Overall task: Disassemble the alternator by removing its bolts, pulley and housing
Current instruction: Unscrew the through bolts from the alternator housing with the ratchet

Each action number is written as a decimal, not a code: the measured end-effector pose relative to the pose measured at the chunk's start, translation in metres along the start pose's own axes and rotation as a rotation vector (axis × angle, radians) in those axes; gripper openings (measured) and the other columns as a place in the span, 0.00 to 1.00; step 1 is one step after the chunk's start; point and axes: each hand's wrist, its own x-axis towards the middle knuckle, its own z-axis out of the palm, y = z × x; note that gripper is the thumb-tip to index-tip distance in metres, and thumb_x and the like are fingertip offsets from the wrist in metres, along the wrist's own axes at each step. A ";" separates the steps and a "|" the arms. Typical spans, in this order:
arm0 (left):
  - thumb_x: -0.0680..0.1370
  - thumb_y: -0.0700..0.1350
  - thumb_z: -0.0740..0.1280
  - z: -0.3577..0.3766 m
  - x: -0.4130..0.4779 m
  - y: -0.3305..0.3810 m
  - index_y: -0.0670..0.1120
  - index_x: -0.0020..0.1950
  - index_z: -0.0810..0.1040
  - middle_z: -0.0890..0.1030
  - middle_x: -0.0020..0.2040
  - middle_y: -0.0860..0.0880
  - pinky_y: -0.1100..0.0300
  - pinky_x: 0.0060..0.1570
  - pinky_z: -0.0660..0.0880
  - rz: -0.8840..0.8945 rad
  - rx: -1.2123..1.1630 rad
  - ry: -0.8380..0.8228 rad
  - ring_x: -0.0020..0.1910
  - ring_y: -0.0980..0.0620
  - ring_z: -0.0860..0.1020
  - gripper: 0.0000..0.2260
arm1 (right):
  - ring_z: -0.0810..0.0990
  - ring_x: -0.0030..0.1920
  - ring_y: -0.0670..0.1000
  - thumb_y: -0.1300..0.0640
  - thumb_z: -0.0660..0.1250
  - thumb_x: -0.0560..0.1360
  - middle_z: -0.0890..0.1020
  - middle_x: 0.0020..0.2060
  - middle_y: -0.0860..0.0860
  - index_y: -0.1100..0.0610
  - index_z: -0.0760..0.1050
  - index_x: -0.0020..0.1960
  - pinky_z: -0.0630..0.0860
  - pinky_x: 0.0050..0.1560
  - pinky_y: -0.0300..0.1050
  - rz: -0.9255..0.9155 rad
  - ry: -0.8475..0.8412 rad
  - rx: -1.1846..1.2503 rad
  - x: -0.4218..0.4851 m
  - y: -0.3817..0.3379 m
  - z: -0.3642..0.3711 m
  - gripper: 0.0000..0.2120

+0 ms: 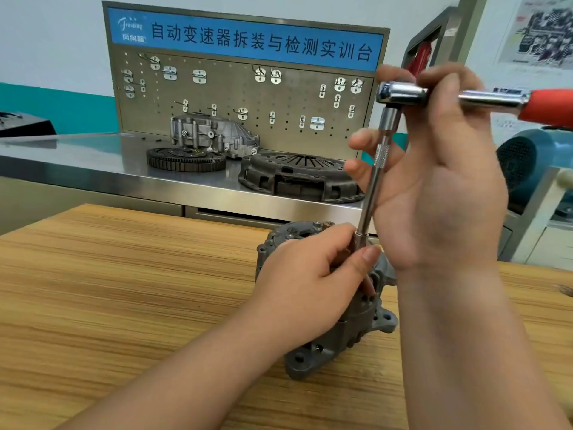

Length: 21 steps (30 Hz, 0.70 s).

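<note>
now, grey ribbed alternator (356, 324), rear face up; left fingers (367, 256) pinch socket (359, 238), right fingers (361, 141) curl round ratchet (403, 94).

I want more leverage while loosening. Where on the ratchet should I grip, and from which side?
Grip the ratchet by its red handle, coming from the right: it sticks out level, farthest from the near-upright extension bar, so it likely turns easiest. The right hand holds near the head; the left hand pinches the socket.

Cropped and covered
The ratchet (403, 94) is running off the right edge at its red grip, and the left hand (313, 274) is covering the socket (359, 238) tip and much of the alternator (350, 324) top.
</note>
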 end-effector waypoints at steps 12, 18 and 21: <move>0.76 0.58 0.57 -0.001 0.002 0.000 0.52 0.43 0.75 0.82 0.38 0.62 0.58 0.35 0.73 -0.020 0.070 -0.029 0.31 0.62 0.74 0.13 | 0.75 0.38 0.48 0.61 0.57 0.81 0.74 0.44 0.48 0.49 0.66 0.49 0.76 0.37 0.48 -0.563 0.012 -0.835 0.005 0.003 -0.011 0.07; 0.79 0.58 0.58 -0.001 0.001 -0.002 0.51 0.44 0.75 0.84 0.39 0.58 0.58 0.33 0.70 -0.024 0.015 -0.023 0.27 0.62 0.72 0.13 | 0.79 0.32 0.51 0.58 0.55 0.81 0.78 0.51 0.52 0.53 0.70 0.50 0.75 0.32 0.45 -0.190 0.039 -0.293 -0.001 0.005 -0.004 0.05; 0.79 0.58 0.58 -0.001 0.000 -0.002 0.49 0.43 0.75 0.83 0.38 0.52 0.53 0.37 0.74 -0.002 -0.001 -0.017 0.33 0.57 0.76 0.15 | 0.77 0.31 0.51 0.53 0.52 0.83 0.80 0.53 0.51 0.51 0.69 0.50 0.72 0.32 0.41 0.029 -0.014 0.101 0.001 0.004 -0.006 0.09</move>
